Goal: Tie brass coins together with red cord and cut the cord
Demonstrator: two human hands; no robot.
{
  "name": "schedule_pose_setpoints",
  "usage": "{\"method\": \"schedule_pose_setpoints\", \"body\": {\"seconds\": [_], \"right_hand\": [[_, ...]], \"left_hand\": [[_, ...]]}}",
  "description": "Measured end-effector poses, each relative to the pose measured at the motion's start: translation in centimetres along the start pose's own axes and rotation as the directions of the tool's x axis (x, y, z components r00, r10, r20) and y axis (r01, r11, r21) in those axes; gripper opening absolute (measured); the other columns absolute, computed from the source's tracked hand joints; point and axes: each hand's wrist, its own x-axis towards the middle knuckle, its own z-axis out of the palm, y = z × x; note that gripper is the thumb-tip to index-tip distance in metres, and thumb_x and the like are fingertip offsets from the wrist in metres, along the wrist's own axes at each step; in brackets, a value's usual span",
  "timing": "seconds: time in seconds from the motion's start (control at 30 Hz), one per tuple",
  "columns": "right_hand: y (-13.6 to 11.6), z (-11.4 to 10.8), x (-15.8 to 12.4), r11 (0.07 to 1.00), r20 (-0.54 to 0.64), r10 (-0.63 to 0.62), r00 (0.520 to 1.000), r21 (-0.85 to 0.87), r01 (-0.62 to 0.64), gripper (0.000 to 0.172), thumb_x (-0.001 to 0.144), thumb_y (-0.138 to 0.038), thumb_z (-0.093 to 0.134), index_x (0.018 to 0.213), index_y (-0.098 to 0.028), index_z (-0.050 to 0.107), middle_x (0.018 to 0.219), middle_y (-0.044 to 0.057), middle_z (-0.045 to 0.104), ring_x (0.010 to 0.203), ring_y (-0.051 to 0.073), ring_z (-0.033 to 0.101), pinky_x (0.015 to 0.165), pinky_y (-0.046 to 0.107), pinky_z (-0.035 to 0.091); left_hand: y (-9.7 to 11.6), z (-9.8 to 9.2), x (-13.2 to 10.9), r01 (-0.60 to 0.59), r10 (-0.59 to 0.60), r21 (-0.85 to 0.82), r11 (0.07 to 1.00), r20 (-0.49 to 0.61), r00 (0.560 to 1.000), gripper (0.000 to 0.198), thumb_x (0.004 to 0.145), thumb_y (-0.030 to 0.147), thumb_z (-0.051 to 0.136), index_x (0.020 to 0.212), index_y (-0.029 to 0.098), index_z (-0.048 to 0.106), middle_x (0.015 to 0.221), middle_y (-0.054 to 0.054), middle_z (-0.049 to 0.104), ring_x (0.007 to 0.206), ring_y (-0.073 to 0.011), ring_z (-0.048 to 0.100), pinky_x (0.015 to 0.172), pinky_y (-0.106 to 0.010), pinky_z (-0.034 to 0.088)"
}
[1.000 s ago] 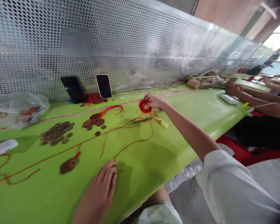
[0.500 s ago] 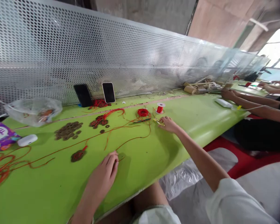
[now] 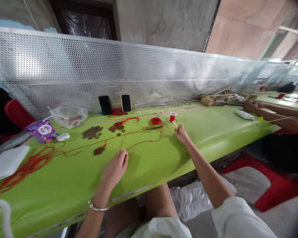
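Observation:
My left hand (image 3: 116,167) is closed in a pinch low over the green table, on the end of a thin red cord (image 3: 149,141). From there the cord curves away to the right. Out to the right, my right hand (image 3: 182,135) is closed around small yellow thread snips (image 3: 175,125), their tip pointing at a spool of red thread (image 3: 172,117). Left of the spool lies a coil of red cord (image 3: 155,121). A knotted coin piece (image 3: 99,150) rests beyond my left hand, to its left.
Loose coins (image 3: 91,132), a bundle of corded coins (image 3: 116,126) and two phones (image 3: 126,103) stand or lie further back. At left are a purple packet (image 3: 42,131), a white case (image 3: 63,137) and tangled red cord (image 3: 31,167). A perforated metal screen (image 3: 144,76) borders the table; another person's arms (image 3: 270,114) are at right.
The view has shifted, showing more of the table's left side. My right hand has lifted the snips from beside the coil toward the spool. My left hand keeps its pinch.

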Motion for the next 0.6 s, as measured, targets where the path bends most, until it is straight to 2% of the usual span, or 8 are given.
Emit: {"method": "schedule_pose_setpoints", "body": {"seconds": [0.23, 0.4, 0.6], "right_hand": [[-0.13, -0.15, -0.52, 0.975, -0.045, -0.055, 0.997, 0.212, 0.063, 0.011, 0.084, -0.031, 0.038, 0.086, -0.024, 0.029, 0.058, -0.005, 0.035, 0.053, 0.016, 0.036, 0.052, 0.028, 0.029], [-0.11, 0.03, -0.53, 0.955, -0.053, -0.046, 0.998, 0.289, 0.060, 0.014, 0.082, -0.030, 0.040, 0.083, -0.025, 0.026, 0.059, -0.007, 0.032, 0.051, 0.014, 0.033, 0.051, 0.028, 0.028], [-0.23, -0.07, -0.56, 0.935, -0.046, -0.025, 0.999, 0.353, 0.040, 0.016, 0.081, -0.030, 0.042, 0.090, -0.023, 0.030, 0.062, -0.005, 0.039, 0.052, 0.014, 0.038, 0.052, 0.028, 0.032]], "left_hand": [[0.33, -0.21, -0.55, 0.098, -0.099, -0.012, 0.995, -0.097, 0.990, 0.014, 0.092, 0.025, 0.035, 0.089, 0.020, 0.048, 0.096, -0.006, 0.063, 0.059, -0.0140, 0.058, 0.057, -0.027, 0.045], [-0.02, -0.18, -0.50, 0.107, -0.112, -0.050, 0.993, -0.123, 0.986, 0.016, 0.092, 0.028, 0.039, 0.087, 0.019, 0.050, 0.094, -0.008, 0.064, 0.062, -0.0160, 0.061, 0.060, -0.029, 0.049], [-0.09, -0.19, -0.63, 0.111, -0.121, -0.072, 0.991, -0.142, 0.983, 0.016, 0.091, 0.029, 0.041, 0.086, 0.020, 0.052, 0.093, -0.008, 0.065, 0.073, -0.0197, 0.065, 0.065, -0.032, 0.052]]}}
